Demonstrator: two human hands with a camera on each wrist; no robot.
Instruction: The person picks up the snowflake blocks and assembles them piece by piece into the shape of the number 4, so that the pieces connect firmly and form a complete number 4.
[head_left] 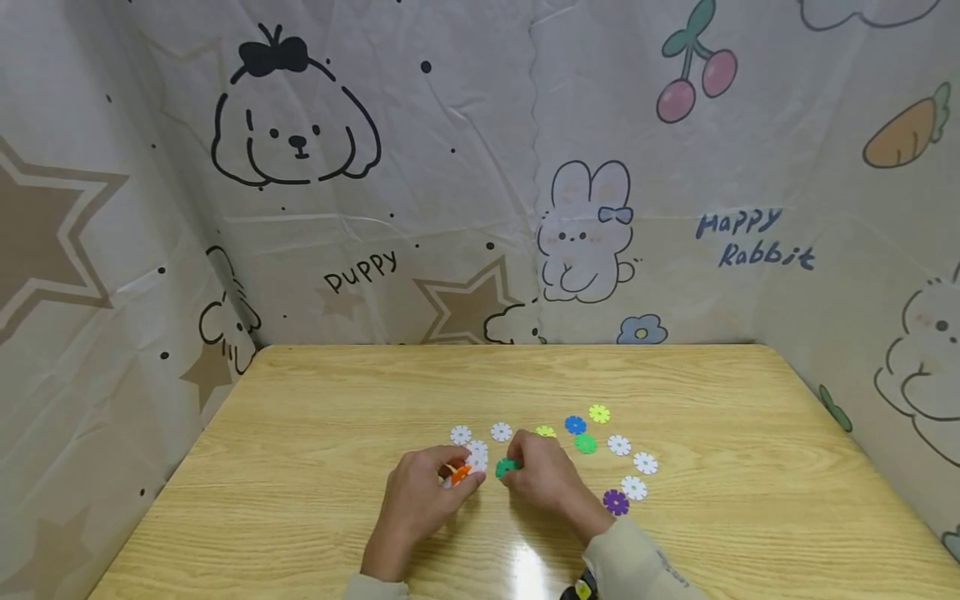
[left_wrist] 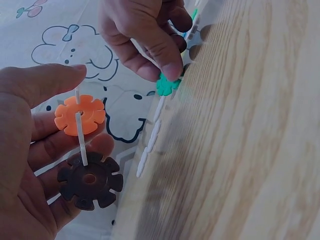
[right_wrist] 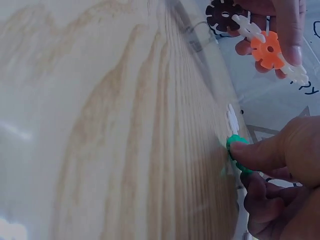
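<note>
Item: your left hand, thumb and fingers pinching a chain of discs; the chain comprises one dark disc, one white link, one orange disc and a white end piece by your thumb, slotted edge to edge. Item: your right hand, thumb and fingers pinching one green disc, near the chain and apart from it, over the middle of the wooden table; whether it touches the wood, you cannot tell. Lying beyond your hands: two white discs, well apart, and a yellow disc partly hidden by your right hand. Lying to the right of that hand: one blue disc, one light green disc just beside it, a second yellow disc farther back, three white ones and one purple disc, nearest you. Backdrop: printed cloth, bearing puppy and rabbit drawings.
</note>
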